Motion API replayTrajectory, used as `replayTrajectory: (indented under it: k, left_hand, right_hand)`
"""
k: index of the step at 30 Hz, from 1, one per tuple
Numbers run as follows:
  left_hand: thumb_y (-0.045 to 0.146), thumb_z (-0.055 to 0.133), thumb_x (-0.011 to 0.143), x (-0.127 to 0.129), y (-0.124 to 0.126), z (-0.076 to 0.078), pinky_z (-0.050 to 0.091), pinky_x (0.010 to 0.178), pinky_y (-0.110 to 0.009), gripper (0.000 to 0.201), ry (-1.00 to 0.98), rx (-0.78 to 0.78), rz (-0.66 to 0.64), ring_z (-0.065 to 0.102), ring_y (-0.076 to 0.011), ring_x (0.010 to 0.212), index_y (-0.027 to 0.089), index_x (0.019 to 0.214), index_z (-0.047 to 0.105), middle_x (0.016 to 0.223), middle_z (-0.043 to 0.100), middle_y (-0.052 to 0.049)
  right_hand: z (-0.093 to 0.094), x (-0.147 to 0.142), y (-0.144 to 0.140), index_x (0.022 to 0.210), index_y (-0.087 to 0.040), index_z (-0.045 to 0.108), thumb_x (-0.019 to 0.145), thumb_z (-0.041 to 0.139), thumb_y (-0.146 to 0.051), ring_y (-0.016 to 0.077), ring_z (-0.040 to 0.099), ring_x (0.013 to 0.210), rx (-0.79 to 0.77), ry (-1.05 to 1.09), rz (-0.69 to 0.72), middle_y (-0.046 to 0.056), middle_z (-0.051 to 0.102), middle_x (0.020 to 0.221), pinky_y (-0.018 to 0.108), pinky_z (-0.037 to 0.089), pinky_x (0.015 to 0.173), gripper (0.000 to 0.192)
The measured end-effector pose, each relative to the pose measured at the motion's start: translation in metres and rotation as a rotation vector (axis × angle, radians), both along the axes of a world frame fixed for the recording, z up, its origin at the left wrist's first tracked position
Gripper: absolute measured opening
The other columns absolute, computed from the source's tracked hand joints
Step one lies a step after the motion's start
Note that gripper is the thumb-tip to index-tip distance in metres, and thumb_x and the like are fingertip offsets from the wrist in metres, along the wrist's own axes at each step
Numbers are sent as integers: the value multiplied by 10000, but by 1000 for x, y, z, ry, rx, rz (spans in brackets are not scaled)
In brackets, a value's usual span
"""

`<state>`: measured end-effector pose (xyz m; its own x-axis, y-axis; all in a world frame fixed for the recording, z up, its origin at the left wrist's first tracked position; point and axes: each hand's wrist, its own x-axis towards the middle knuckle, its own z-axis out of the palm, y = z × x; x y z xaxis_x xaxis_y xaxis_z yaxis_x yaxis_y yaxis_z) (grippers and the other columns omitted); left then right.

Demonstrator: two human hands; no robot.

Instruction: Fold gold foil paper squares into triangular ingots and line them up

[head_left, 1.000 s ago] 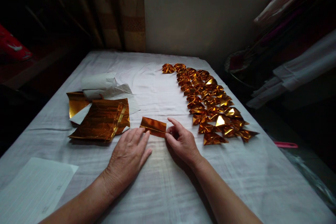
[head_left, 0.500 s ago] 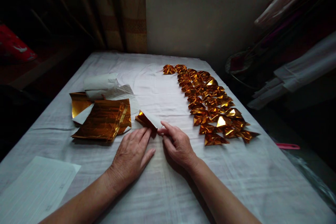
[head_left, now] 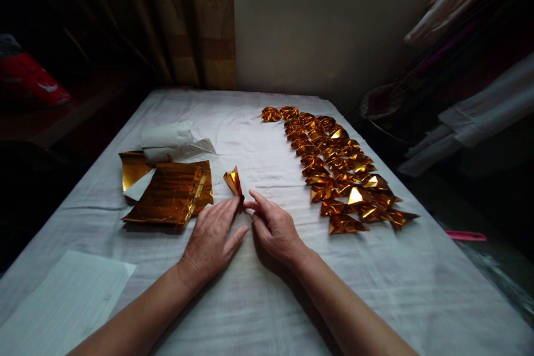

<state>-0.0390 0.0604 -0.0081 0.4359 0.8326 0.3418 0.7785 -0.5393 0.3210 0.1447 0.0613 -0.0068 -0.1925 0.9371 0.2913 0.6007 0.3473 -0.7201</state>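
Note:
A small piece of gold foil paper (head_left: 233, 182) stands folded into a narrow point just beyond my fingertips, at the middle of the white-clothed table (head_left: 271, 300). My left hand (head_left: 212, 239) lies palm down with its fingertips on the piece's near end. My right hand (head_left: 273, 228) pinches that same end with thumb and forefinger. To the left lies a stack of flat gold foil sheets (head_left: 169, 194). To the right several folded gold pieces (head_left: 334, 167) lie in rows.
Crumpled white wrapping (head_left: 171, 142) lies behind the foil stack. A white lined sheet (head_left: 67, 306) covers the table's near left corner. A curtain (head_left: 200, 22) and a wall stand behind. Pale fabric and clutter hang on the right, with a pink stick (head_left: 465, 235) below.
The gold strip lay flat between my hands; my right hand folded its right end over toward the left, and it now stands as a narrow point. Both hands shifted slightly left.

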Motion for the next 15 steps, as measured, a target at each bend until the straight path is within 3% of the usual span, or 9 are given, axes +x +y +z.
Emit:
replayTrajectory:
  k: [5, 10, 15]
  left_hand:
    - [359, 526, 924, 2, 8, 1, 498, 984, -432, 435, -257, -145, 95, 656, -240, 1113, 188, 1324, 509, 1228, 689, -117]
    - [353, 577, 869, 4, 13, 11, 578, 815, -333, 298, -517, -287, 145, 724, -200, 908, 206, 1128, 601, 1026, 749, -62]
    - [324, 575, 857, 5, 13, 17, 525, 587, -219, 188, -574, -329, 183, 681, -134, 625, 203, 973, 660, 784, 734, -1]
  right_hand:
    - [0, -8, 0, 1458, -247, 403, 841, 474, -88, 192, 681, 1035, 20, 35, 0, 41, 718, 1180, 351, 551, 930, 641]
    - [-2, -10, -4, 1475, -223, 374, 871, 467, -123, 206, 681, 1049, 32, 82, 9, 68, 715, 1180, 365, 547, 941, 620]
    - [-3, -10, -11, 1486, -243, 341, 869, 488, -114, 191, 692, 1015, 48, 158, 31, 60, 717, 1170, 349, 555, 922, 647]
